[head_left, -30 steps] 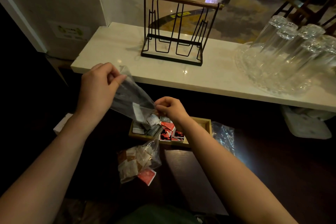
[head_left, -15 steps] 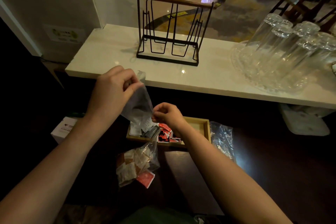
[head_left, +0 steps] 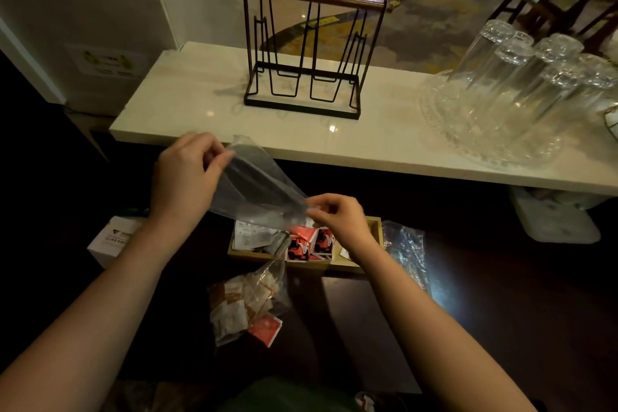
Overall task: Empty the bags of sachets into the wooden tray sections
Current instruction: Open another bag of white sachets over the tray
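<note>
1. Stretched between both hands: a clear, limp plastic bag [head_left: 257,191], smooth and glossy, slanting down from upper left to lower right, held above the wooden tray [head_left: 374,227].
2. Left hand [head_left: 187,177] pinching the bag's upper corner between thumb and fingertips, remaining fingers curled.
3. Right hand [head_left: 337,217] pinching the bag's lower edge, fingers bent tight on the film.
4. Seemingly empty, though dim light and reflections leave that uncertain.
5. Below: a shallow rectangular tray of pale wood on a dark surface; white and grey flat sachets [head_left: 254,236] in the left section, red-and-black printed sachets [head_left: 307,244] in the next one.
6. Nearer the body: a second crinkled clear bag [head_left: 247,304] lying on the dark surface, filled with square beige paper packets, a red packet [head_left: 266,329] at its lower edge.
7. Right of the tray: another crumpled transparent bag [head_left: 406,251].
8. Behind, on a polished pale stone counter [head_left: 200,110]: a black wire rack [head_left: 307,53] with a round wooden top bar, and upturned ribbed glasses [head_left: 521,77] on a cut-glass tray.
</note>
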`<state>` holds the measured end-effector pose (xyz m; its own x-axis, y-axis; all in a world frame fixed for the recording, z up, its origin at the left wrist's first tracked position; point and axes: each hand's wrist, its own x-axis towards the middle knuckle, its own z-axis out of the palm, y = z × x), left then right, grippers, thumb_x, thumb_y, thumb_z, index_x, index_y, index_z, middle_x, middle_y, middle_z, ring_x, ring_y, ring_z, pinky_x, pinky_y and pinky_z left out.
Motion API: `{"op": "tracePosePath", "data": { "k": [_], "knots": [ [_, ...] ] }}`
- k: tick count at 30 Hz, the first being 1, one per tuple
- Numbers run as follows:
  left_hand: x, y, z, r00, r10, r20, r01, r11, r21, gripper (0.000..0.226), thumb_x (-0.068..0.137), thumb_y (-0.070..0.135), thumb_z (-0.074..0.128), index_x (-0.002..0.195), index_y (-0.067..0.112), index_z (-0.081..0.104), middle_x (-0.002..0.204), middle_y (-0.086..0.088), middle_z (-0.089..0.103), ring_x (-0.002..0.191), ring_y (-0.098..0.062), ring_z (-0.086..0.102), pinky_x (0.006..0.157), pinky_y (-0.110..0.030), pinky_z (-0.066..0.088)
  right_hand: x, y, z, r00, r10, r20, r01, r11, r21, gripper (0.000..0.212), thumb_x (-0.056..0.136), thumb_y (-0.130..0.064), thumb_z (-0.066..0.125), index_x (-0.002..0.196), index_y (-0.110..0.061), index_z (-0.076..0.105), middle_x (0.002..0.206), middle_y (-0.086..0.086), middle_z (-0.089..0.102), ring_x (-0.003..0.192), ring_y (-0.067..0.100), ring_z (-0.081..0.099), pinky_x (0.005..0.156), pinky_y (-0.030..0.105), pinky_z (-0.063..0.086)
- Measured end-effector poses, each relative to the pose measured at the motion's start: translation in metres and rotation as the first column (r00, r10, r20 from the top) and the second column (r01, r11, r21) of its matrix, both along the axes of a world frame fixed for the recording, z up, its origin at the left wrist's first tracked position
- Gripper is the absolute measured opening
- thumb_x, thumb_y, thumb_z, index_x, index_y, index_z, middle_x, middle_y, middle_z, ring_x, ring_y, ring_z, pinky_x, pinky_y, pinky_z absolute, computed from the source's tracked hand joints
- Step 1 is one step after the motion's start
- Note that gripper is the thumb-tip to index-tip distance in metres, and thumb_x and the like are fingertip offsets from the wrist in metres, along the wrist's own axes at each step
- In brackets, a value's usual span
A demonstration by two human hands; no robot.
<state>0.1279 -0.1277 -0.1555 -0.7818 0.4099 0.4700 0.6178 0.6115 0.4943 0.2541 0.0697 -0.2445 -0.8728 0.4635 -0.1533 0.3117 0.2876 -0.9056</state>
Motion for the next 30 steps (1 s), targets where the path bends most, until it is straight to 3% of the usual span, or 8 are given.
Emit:
{"op": "tracePosePath", "data": {
  "k": [2, 6, 9, 13, 17, 21, 26, 30],
  "knots": [
    [-0.001, 0.003, -0.019, 0.998, -0.009, 0.061, 0.011, 0.999, -0.036, 0.008, 0.085, 0.018, 0.063, 0.080, 0.013, 0.061, 0.078, -0.002, 0.056, 0.067, -0.014, 0.051, 0.056, -0.022, 0.035, 0.014, 0.013, -0.004, 0.993, -0.111, -0.024, 0.114, 0.985, 0.132, 0.007, 0.083, -0.018, 0.070, 0.085, -0.025, 0.071, 0.082, -0.003, 0.067, 0.077, 0.014, 0.065, 0.074, 0.036, 0.057],
    [0.004, 0.013, -0.062, 0.980, -0.017, 0.200, 0.044, 0.990, -0.131, 0.011, 0.088, 0.025, 0.058, 0.089, 0.015, 0.060, 0.091, -0.004, 0.060, 0.075, -0.019, 0.056, 0.062, -0.034, 0.046, 0.052, 0.043, -0.012, 0.958, -0.277, -0.079, 0.285, 0.868, 0.407, 0.007, 0.082, -0.019, 0.071, 0.078, -0.015, 0.069, 0.085, 0.000, 0.052, 0.071, 0.009, 0.053, 0.066, 0.021, 0.038],
    [0.009, 0.020, -0.104, 0.939, 0.010, 0.343, 0.106, 0.942, -0.318, 0.028, 0.089, 0.036, 0.055, 0.109, 0.016, 0.058, 0.113, -0.010, 0.057, 0.100, -0.027, 0.056, 0.080, -0.041, 0.049, 0.086, 0.062, -0.020, 0.898, -0.419, -0.135, 0.424, 0.742, 0.518, 0.011, 0.080, -0.014, 0.071, 0.072, -0.011, 0.065, 0.086, 0.001, 0.051, 0.078, 0.019, 0.056, 0.068, 0.021, 0.033],
    [0.017, 0.025, -0.150, 0.857, 0.038, 0.513, 0.217, 0.878, -0.427, 0.063, 0.086, 0.051, 0.053, 0.138, 0.020, 0.037, 0.147, -0.016, 0.029, 0.134, -0.037, 0.028, 0.107, -0.049, 0.033, 0.128, 0.076, -0.034, 0.804, -0.575, -0.150, 0.537, 0.597, 0.596, 0.013, 0.078, -0.009, 0.067, 0.069, -0.007, 0.057, 0.088, 0.005, 0.054, 0.083, 0.025, 0.055, 0.068, 0.028, 0.036],
    [0.027, 0.033, -0.171, 0.805, 0.063, 0.591, 0.277, 0.840, -0.467, 0.088, 0.077, 0.070, 0.049, 0.147, 0.032, 0.012, 0.158, -0.011, -0.006, 0.144, -0.037, -0.005, 0.113, -0.056, 0.015, 0.153, 0.078, -0.056, 0.726, -0.688, -0.017, 0.516, 0.528, 0.675, 0.007, 0.079, -0.013, 0.062, 0.075, -0.012, 0.057, 0.093, 0.005, 0.056, 0.089, 0.025, 0.052, 0.060, 0.032, 0.039],
    [0.030, 0.044, -0.180, 0.840, 0.048, 0.541, 0.304, 0.784, -0.542, 0.101, 0.068, 0.080, 0.046, 0.147, 0.039, -0.001, 0.158, -0.011, -0.017, 0.144, -0.034, -0.015, 0.116, -0.054, 0.005, 0.162, 0.074, -0.081, 0.660, -0.693, 0.289, 0.411, 0.655, 0.634, 0.004, 0.079, -0.019, 0.058, 0.079, -0.016, 0.056, 0.083, 0.012, 0.060, 0.083, 0.033, 0.055, 0.066, 0.040, 0.050],
    [0.029, 0.050, -0.185, 0.855, -0.021, 0.518, 0.269, 0.872, -0.409, 0.066, 0.087, 0.054, 0.048, 0.145, 0.041, 0.019, 0.159, -0.003, -0.010, 0.145, -0.030, -0.009, 0.116, -0.046, 0.010, 0.162, 0.072, -0.084, 0.571, -0.592, 0.569, 0.191, 0.770, 0.609, 0.040, 0.076, -0.022, 0.059, 0.114, -0.013, 0.054, 0.108, 0.020, 0.064, 0.102, 0.037, 0.056, 0.080, 0.038, 0.042],
    [0.025, 0.042, -0.192, 0.869, -0.083, 0.488, 0.304, 0.868, -0.393, 0.045, 0.098, 0.027, 0.036, 0.143, 0.032, 0.033, 0.159, -0.005, 0.009, 0.146, -0.027, 0.007, 0.117, -0.041, 0.018, 0.153, 0.073, -0.068, 0.677, -0.642, 0.358, 0.152, 0.599, 0.786, 0.047, 0.072, -0.021, 0.065, 0.117, -0.008, 0.057, 0.113, 0.019, 0.060, 0.103, 0.038, 0.052, 0.085, 0.043, 0.042]
  ]
}}
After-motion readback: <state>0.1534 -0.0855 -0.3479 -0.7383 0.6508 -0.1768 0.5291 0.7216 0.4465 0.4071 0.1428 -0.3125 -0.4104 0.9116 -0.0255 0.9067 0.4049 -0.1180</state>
